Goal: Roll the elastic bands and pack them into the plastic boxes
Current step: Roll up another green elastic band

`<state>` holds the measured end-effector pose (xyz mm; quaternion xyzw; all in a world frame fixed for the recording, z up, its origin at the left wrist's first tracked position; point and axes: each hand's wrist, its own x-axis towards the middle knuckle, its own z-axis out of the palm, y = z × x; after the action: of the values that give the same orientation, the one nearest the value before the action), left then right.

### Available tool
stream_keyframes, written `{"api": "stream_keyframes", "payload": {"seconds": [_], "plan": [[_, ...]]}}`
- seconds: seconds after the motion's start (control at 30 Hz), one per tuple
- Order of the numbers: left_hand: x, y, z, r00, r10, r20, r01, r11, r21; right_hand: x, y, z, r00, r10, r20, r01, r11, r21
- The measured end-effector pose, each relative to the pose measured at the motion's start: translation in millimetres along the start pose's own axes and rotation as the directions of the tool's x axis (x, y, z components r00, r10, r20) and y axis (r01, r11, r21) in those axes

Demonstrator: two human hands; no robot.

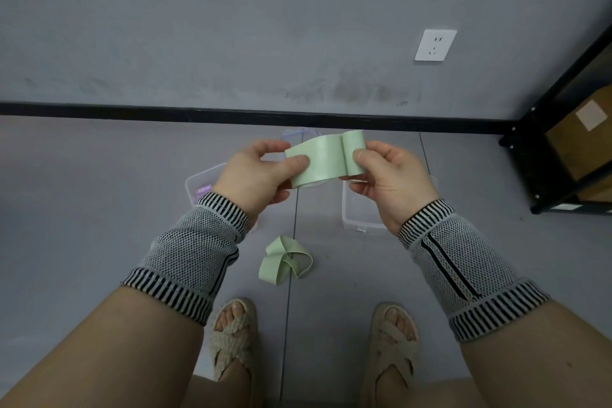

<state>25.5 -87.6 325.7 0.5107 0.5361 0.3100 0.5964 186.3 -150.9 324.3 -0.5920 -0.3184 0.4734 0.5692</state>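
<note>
**Operator:** What do I have in hand, and how does it lie?

**Instructor:** You hold one pale green elastic band (319,161) flattened between both hands, above the floor. Your left hand (261,175) pinches its free end between thumb and fingers. Your right hand (385,175) is curled round the other end, where a small roll has started. The band's long axis runs left to right, rising slightly toward the right hand.

**Operator:** Which way should the roll travel?

**Instructor:** In my judgement, from right to left along that axis. The right hand turns the roll; the left hand keeps the flat length taut and feeds it in.

**Operator:** Where does the finished roll go?

**Instructor:** Into a plastic box. An open clear box (359,212) sits on the floor directly below your right hand, so that hand is nearer. A second box (202,184) lies under your left wrist; part of a third container (299,134) shows behind the band.

**Operator:** What remains afterward?

**Instructor:** A loose green band (284,262) lies tangled on the floor between your forearms, just ahead of your sandals (233,338). It is not yet rolled.
</note>
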Motion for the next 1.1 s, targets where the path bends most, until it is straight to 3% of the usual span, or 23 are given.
{"api": "stream_keyframes", "payload": {"seconds": [0.27,0.53,0.7,1.1], "plan": [[-1,2,-2,0.995,0.095,-0.029,-0.093,0.994,0.056,3,4,-3,1.0,0.019,-0.021,-0.019,1.0,0.012],[-1,2,-4,0.995,0.097,0.016,-0.097,0.995,0.017,5,6,-3,0.999,0.033,-0.018,-0.032,0.998,0.061],[-3,2,2,0.997,0.059,0.049,-0.057,0.998,-0.035,6,8,-4,1.0,0.004,0.001,-0.004,1.0,0.0],[-1,2,2,0.981,0.193,0.004,-0.192,0.976,0.098,4,10,2,0.997,-0.067,-0.041,0.066,0.997,-0.044]]}}
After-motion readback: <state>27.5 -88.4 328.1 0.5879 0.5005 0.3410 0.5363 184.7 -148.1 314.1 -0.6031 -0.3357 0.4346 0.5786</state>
